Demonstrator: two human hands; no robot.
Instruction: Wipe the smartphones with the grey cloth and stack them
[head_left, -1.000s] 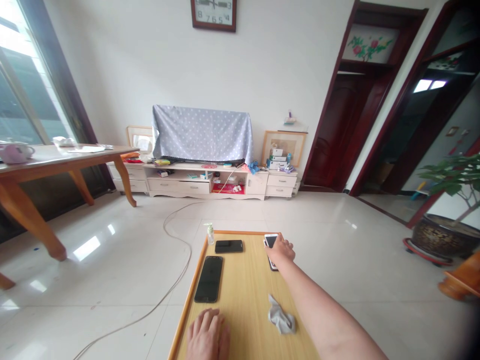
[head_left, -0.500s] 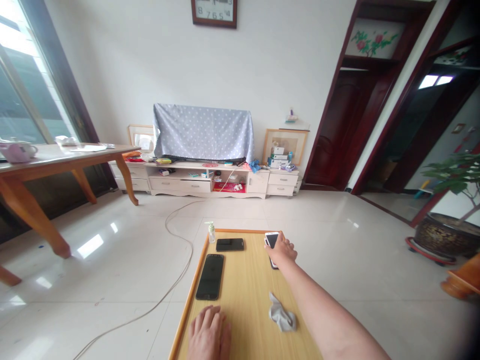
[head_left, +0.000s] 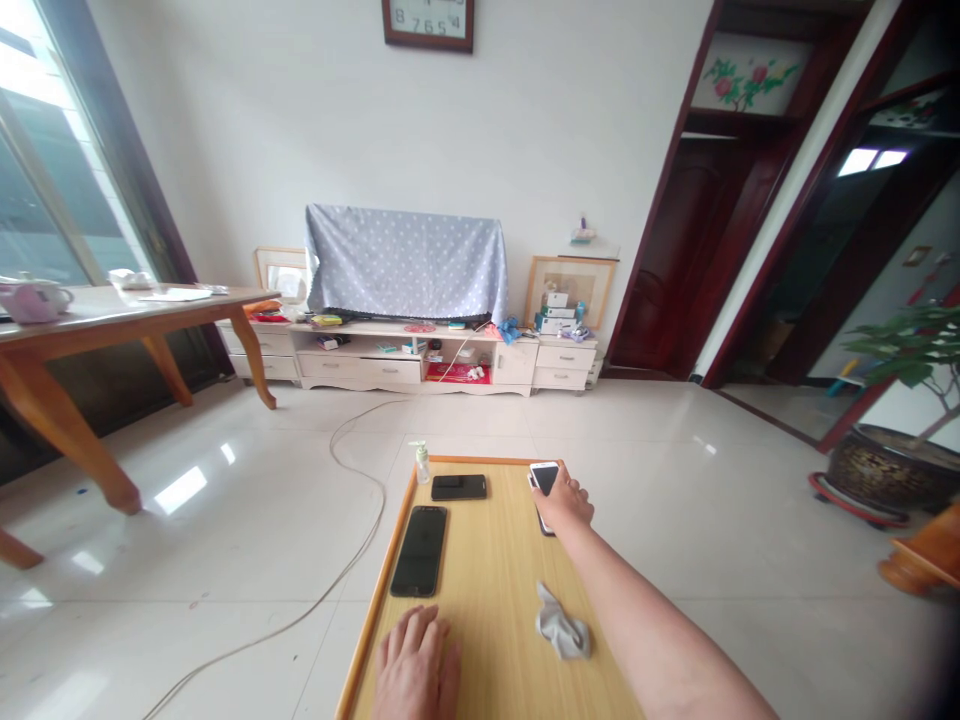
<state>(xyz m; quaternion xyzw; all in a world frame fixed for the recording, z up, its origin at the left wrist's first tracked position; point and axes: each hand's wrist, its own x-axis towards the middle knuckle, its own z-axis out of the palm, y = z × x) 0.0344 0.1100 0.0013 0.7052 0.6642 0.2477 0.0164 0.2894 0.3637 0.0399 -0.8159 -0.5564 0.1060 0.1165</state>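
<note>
My right hand (head_left: pixel 564 500) reaches to the far right corner of the wooden table (head_left: pixel 499 560), its fingers closed around a white phone (head_left: pixel 545 478). Beneath the white phone the edge of a darker item shows; the hand hides most of it. At the near left, my left hand (head_left: pixel 416 660) rests on the tabletop, holding nothing, its fingers stretched out. Just beyond those fingers lies a large black phone (head_left: pixel 419 552). A smaller black phone (head_left: pixel 459 488) lies crosswise at the far left. A crumpled grey cloth (head_left: pixel 562 628) is beside my right forearm.
A small pump bottle (head_left: pixel 422 465) stands at the table's far left corner. Over the tiled floor a cable (head_left: pixel 379 500) runs on the left. A larger table (head_left: pixel 172 310) is at left, a low cabinet (head_left: pixel 360 372) at the wall, a potted plant (head_left: pixel 885 470) at right.
Almost nothing differs. The view has shifted very slightly, and both hands keep their places, the right one still on the white phone.
</note>
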